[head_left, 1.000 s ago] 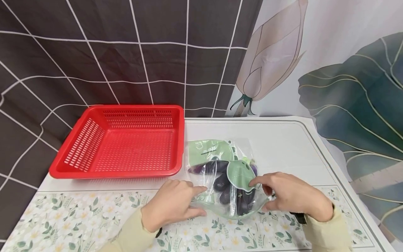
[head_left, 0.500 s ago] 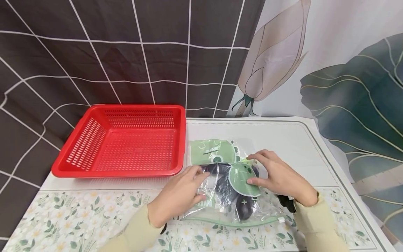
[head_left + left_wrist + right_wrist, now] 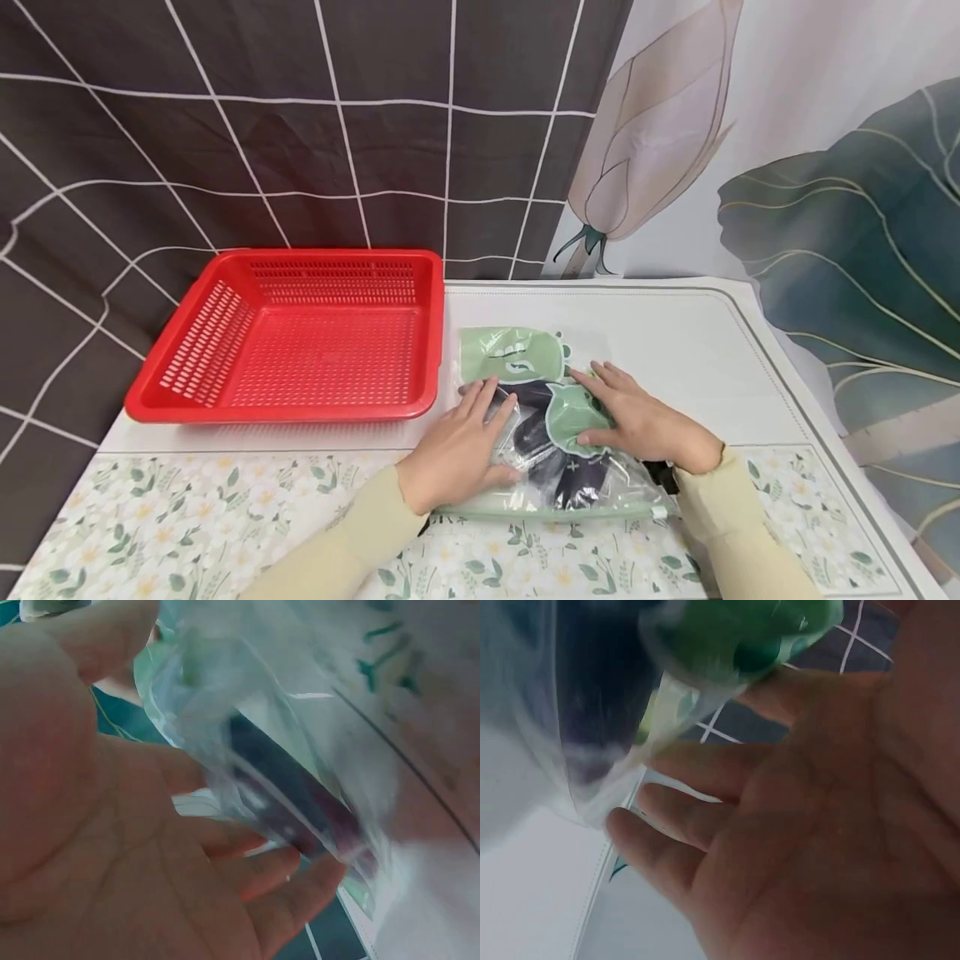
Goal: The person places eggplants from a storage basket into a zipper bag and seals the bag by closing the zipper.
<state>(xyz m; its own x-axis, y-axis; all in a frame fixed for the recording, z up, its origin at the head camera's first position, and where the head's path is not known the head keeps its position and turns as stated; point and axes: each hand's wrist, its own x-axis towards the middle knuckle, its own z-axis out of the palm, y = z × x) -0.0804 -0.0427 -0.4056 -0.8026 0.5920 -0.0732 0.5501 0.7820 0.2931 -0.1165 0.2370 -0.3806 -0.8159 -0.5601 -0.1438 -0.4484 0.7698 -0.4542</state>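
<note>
A clear plastic zip bag [image 3: 512, 342] with a green cartoon print lies on the table, dark purple eggplants [image 3: 531, 437] showing through it. A green strip [image 3: 555, 515] runs along its near edge, with a small pale slider [image 3: 659, 512] at the right end. My left hand [image 3: 459, 454] rests on the bag's left side, fingers extended. On the right side, my right hand [image 3: 648, 421] rests with its fingers spread and its thumb over the green print. Both wrist views show relaxed fingers against the plastic, with eggplants [image 3: 292, 784] inside, blurred in part.
A red perforated plastic basket [image 3: 285, 412] stands on the table left of the bag. The table [image 3: 667, 333] has a white surface with a flowered band in front. Behind it hang a dark gridded cloth [image 3: 390, 150] and a pale cloth with plant prints [image 3: 825, 250].
My hands have gone from the bag's near edge up onto its left and right sides. The bag's near edge, curved before, now lies nearly straight, and the bag looks flatter. The basket has not moved.
</note>
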